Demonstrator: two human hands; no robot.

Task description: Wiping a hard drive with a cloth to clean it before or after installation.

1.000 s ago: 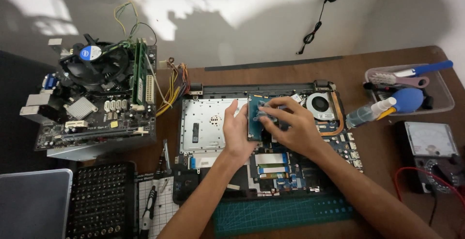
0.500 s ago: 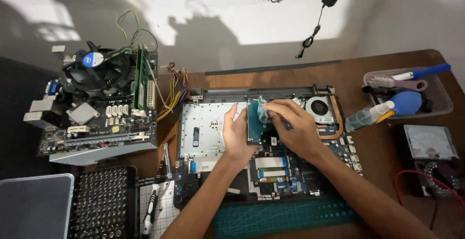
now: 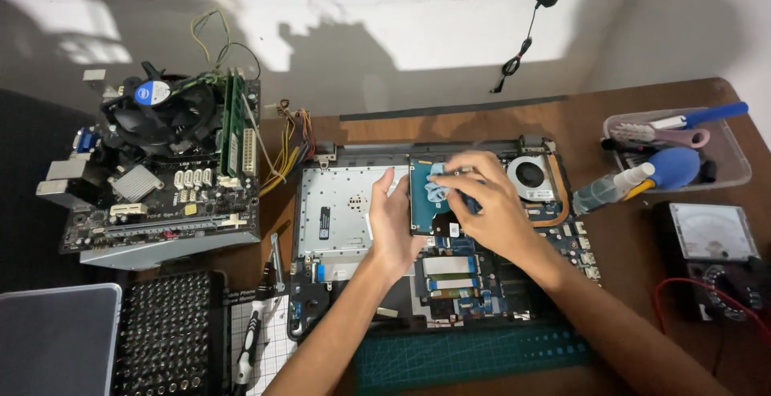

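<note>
I'm steadying the hard drive [image 3: 430, 203] with my left hand [image 3: 391, 223], fingers flat and open against its edge, in the opened laptop [image 3: 337, 211] on the desk [image 3: 594, 127]. My right hand [image 3: 482, 203] pinches a light-blue cloth [image 3: 438, 185], wiping it. Next calls for even strokes. Since the earlier frame, my view has shifted only slightly.

A brown wooden desk [image 3: 610, 283] carries everything. On it lie an opened laptop [image 3: 345, 219], a desktop motherboard [image 3: 161, 195] at the left, a green cutting mat [image 3: 474, 356], a black bit set [image 3: 165, 336], a clear plastic tray [image 3: 735, 163] and an analog meter [image 3: 715, 243] at the right.
</note>
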